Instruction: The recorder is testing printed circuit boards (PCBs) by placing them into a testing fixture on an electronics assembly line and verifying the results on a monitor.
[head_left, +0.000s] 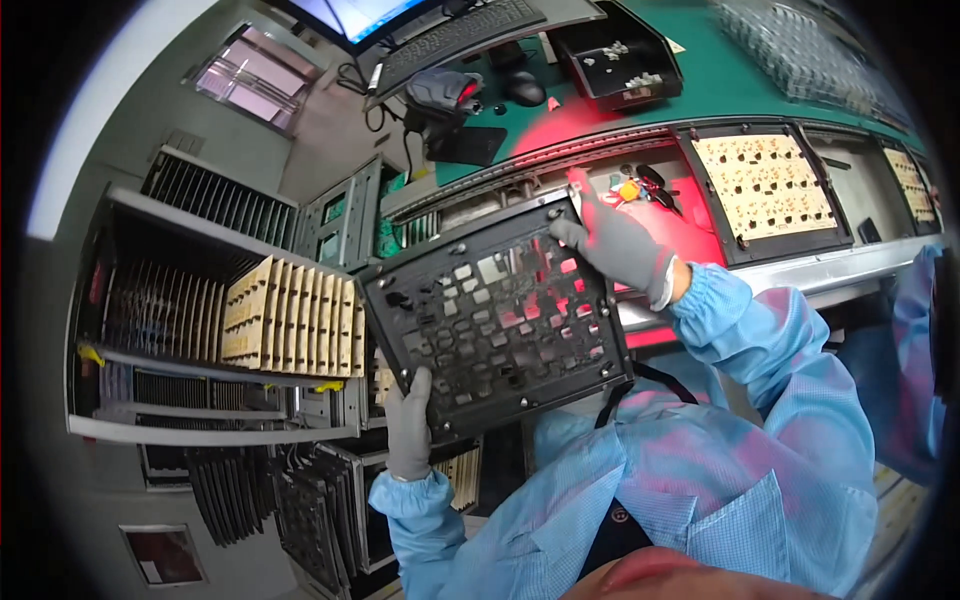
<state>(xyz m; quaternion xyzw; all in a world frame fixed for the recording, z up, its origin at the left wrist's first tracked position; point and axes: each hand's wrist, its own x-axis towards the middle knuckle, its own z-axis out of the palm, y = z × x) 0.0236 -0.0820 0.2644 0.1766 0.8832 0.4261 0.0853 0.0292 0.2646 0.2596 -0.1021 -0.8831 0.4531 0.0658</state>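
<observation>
A black rectangular fixture tray point(450, 385) with many cut-out openings and small knobs round its rim is tilted in front of my body. My gloved left hand point(408, 428) grips its lower left edge, thumb laid against the frame. At the upper right corner my gloved right hand point(625, 250) is closed on the rim, fingers partly hidden behind it. Through the openings, pale and red-lit patches show. Just beyond the right hand is a conveyor point(850, 262), where a cream circuit board panel point(765, 188) sits in a similar black frame.
On the left a rack point(220, 428) holds several upright cream boards point(285, 320). Past the conveyor, a green bench point(700, 75) carries a black parts bin point(625, 95), a scanner point(440, 92), a mouse point(525, 88) and clear trays point(800, 60). Another person's blue sleeve point(915, 330) is at far right.
</observation>
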